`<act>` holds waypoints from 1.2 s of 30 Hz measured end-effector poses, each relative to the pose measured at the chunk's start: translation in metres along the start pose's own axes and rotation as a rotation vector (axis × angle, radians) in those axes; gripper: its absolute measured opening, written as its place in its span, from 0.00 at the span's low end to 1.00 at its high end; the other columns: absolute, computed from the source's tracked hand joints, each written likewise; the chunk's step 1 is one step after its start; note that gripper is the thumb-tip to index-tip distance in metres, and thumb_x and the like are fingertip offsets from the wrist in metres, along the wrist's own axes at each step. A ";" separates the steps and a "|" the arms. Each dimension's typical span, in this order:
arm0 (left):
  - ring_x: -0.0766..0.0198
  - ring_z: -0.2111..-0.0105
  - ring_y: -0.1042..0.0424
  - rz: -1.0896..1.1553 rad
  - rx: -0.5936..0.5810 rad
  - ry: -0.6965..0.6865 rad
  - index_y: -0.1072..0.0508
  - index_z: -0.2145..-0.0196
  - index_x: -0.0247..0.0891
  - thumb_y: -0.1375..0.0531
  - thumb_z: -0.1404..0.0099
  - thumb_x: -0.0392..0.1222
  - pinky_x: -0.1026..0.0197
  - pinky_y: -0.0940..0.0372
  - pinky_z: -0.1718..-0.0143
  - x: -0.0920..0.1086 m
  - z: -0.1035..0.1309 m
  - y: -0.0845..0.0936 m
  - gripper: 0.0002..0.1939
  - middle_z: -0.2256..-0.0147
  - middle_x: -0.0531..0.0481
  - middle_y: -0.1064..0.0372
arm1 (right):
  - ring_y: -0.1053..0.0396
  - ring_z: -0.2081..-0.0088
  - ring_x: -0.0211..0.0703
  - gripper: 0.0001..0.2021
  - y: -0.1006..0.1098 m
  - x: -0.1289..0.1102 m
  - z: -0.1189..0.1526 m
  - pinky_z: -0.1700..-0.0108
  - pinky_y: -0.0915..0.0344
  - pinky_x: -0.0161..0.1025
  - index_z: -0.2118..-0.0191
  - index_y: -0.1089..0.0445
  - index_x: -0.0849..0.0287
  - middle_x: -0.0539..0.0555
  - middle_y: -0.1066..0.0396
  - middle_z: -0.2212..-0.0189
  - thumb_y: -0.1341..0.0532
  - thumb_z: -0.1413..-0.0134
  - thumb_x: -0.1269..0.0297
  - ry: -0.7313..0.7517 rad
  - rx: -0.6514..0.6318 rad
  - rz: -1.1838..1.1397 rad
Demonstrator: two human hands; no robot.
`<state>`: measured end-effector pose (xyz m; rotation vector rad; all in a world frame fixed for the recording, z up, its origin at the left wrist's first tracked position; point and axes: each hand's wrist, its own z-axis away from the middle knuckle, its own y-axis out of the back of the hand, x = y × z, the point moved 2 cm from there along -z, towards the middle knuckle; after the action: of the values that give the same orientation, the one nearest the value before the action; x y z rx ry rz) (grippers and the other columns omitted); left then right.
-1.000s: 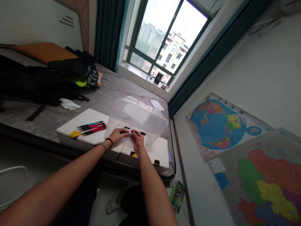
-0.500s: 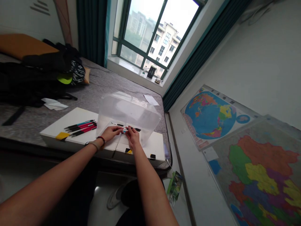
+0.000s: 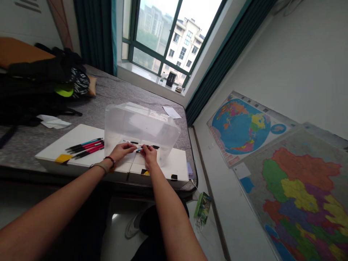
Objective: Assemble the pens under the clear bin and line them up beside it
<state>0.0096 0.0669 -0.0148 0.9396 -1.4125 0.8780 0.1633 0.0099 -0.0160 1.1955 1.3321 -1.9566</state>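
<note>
At the mouth of a clear plastic bin [image 3: 141,121] tipped on its side, my two hands work close together. My left hand [image 3: 123,151] is closed in a pinch at one end of a small pen part [image 3: 139,150], with light blue and white showing. The fingers of my right hand [image 3: 149,155] pinch its other end; its exact shape is mostly hidden. Behind my fingers lie a slim pen piece [image 3: 129,142] and a dark pen piece [image 3: 155,146]. To the left, several pens [image 3: 86,146] in red, black and blue lie in a bunch on a white box [image 3: 81,132].
A second white box [image 3: 176,163] joins the first along the bed's front edge. Paper [image 3: 56,121] and dark bags [image 3: 40,87] lie on the grey mattress [image 3: 114,90] at left. Another paper [image 3: 172,112] rests behind the bin. Maps [image 3: 241,127] hang on the right wall.
The view has shifted slightly, so the scene sits further left. My hands keep their pinch between them, with only slight finger movement.
</note>
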 end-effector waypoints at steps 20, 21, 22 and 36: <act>0.57 0.62 0.27 0.042 -0.057 0.071 0.23 0.54 0.37 0.29 0.59 0.56 0.57 0.30 0.60 -0.010 -0.002 0.001 0.35 0.58 0.41 0.24 | 0.29 0.72 0.33 0.13 0.002 -0.007 0.004 0.64 0.29 0.32 0.67 0.30 0.60 0.53 0.24 0.67 0.30 0.56 0.59 -0.040 -0.008 -0.112; 0.57 0.62 0.27 0.045 -0.054 0.067 0.23 0.54 0.36 0.29 0.59 0.56 0.56 0.30 0.59 -0.010 -0.002 0.001 0.35 0.58 0.41 0.24 | 0.29 0.71 0.33 0.13 0.002 -0.008 0.005 0.63 0.29 0.33 0.64 0.29 0.60 0.54 0.24 0.63 0.31 0.56 0.60 -0.050 -0.035 -0.099; 0.56 0.61 0.27 0.044 -0.055 0.064 0.23 0.54 0.36 0.29 0.58 0.57 0.55 0.30 0.58 -0.010 -0.002 0.002 0.35 0.58 0.41 0.24 | 0.28 0.69 0.34 0.14 0.002 -0.010 0.006 0.61 0.29 0.33 0.61 0.28 0.59 0.54 0.24 0.60 0.31 0.55 0.61 -0.057 -0.056 -0.088; 0.55 0.62 0.26 0.070 -0.038 0.077 0.22 0.56 0.35 0.28 0.61 0.55 0.54 0.30 0.58 -0.003 0.002 -0.002 0.34 0.58 0.41 0.24 | 0.30 0.73 0.33 0.15 0.001 -0.006 0.005 0.64 0.28 0.32 0.66 0.29 0.61 0.52 0.25 0.69 0.28 0.61 0.61 -0.028 -0.046 -0.095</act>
<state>0.0105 0.0649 -0.0175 0.8233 -1.3983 0.9265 0.1654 0.0048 -0.0113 1.0981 1.4356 -1.9888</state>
